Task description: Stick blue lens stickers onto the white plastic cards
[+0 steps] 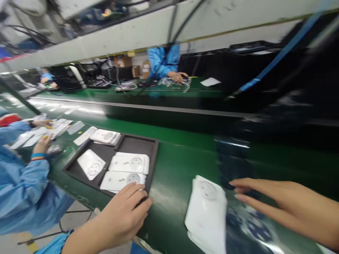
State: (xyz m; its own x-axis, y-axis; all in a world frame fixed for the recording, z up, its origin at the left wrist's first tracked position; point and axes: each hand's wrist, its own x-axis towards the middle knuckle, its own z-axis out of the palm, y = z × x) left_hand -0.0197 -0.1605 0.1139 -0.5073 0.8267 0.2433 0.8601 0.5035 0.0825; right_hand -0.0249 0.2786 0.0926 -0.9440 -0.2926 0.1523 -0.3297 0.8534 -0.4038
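White panels (129, 163) lie in the tray (137, 145). I can't tell if my left hand (124, 213) grips one; my right hand (280, 201) has fingers (250, 183) apart.

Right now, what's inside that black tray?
The tray holds white plates, some stacked, with round sockets. The left hand covers part of the nearest stack; anything beneath is hidden.

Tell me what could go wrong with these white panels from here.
1. The loose stack of white panels on the right has uneven edges, so a bump might make it slide apart.
2. The left-hand grip is over the right end of the front stack in the black tray; a careless move could knock those panels out of line.
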